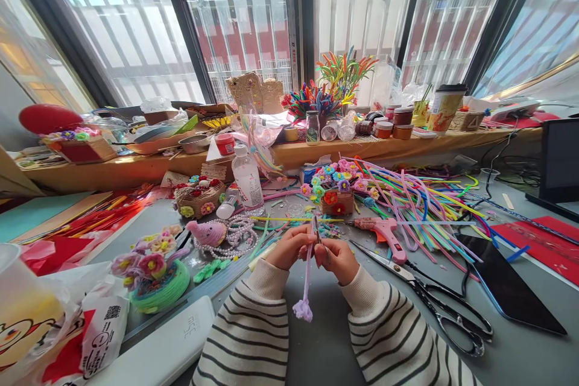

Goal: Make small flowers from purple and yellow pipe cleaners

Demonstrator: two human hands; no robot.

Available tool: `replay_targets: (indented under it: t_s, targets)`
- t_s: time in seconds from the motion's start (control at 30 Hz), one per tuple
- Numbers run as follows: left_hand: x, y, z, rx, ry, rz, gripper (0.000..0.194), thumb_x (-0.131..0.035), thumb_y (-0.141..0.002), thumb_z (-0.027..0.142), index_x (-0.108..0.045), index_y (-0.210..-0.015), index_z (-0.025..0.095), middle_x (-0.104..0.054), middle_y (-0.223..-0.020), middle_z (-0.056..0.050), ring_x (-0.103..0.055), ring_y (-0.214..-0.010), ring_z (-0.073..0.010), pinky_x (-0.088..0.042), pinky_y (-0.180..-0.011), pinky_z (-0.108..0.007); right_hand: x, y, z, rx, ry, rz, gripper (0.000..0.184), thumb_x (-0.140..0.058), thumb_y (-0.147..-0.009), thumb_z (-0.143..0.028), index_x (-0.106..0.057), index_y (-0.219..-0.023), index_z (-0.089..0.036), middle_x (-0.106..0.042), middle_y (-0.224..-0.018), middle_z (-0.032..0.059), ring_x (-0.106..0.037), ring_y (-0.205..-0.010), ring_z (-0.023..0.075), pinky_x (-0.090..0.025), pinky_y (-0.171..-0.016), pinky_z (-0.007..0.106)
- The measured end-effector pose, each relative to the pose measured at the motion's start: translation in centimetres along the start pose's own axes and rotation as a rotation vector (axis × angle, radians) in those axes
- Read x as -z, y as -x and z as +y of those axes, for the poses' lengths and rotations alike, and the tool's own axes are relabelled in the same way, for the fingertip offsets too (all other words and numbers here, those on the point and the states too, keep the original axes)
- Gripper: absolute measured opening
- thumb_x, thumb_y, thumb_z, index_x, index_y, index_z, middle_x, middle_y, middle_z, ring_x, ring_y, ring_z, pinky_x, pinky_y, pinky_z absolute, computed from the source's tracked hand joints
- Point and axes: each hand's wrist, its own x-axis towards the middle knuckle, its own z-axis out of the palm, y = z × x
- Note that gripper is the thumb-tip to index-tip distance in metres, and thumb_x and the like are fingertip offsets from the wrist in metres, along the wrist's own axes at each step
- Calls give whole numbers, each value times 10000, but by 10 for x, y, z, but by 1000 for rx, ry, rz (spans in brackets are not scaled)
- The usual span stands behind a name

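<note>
A lavender pipe-cleaner flower (303,310) hangs head down between my hands, its fuzzy stem running up to my fingers. My left hand (289,247) is closed, pinching the upper part of that stem. Closed beside it, my right hand (338,259) holds a thin dark metal tool (317,231) against the stem; its exact kind is mostly hidden by my fingers. Small colourful pipe-cleaner scraps (332,230) lie just beyond my hands. To the right are a pink glue gun (384,234) and large black-handled scissors (434,298).
Loose pipe cleaners (420,199) heap at the right, near a black phone (511,283). Flowered baskets (337,202), a water bottle (248,178) and pearl strings (246,235) stand or lie behind. A white case (167,338) occupies the front left; jars (383,129) line the sill.
</note>
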Motion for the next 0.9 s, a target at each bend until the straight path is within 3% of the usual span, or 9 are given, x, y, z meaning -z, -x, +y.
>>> replay_targets:
  t_s: [0.2,0.6,0.77,0.9]
  targets:
    - [3,1,2,60,49,-68,162,-470,-553,200,-363,-443,150,-287,-329,71,-232,-298,-26,-136,-345,-193,2,-1,-1,-31,-108,-118,566,-339,-592,-676,-442,-409,-151,-228,-314,-76,-193,-304,34,-141,-338,201]
    - [10,0,3,93,55,-118,305,-521,-535,292,-287,-384,166,-239,-354,61,-206,-293,-22,-108,-341,-206,4,-1,-9,-62,26,-58,526,-403,-597,-630,-437,-378,-153,-238,-327,-71,-197,-314,29,-134,-336,200]
    - [11,1,6,98,77,-147,333,-537,-519,320,-286,-360,170,-226,-326,63,-187,-270,-19,-96,-318,-209,6,-1,-5,-118,0,34,494,-468,-577,-597,-413,-363,-156,-259,-319,-70,-192,-309,25,-117,-330,199]
    - [10,2,9,78,131,-90,283,-515,-510,277,-289,-378,169,-250,-323,72,-185,-264,-14,-109,-298,-194,6,-1,-1,-110,-39,-32,508,-438,-594,-610,-444,-382,-148,-248,-310,-72,-198,-296,26,-115,-325,197]
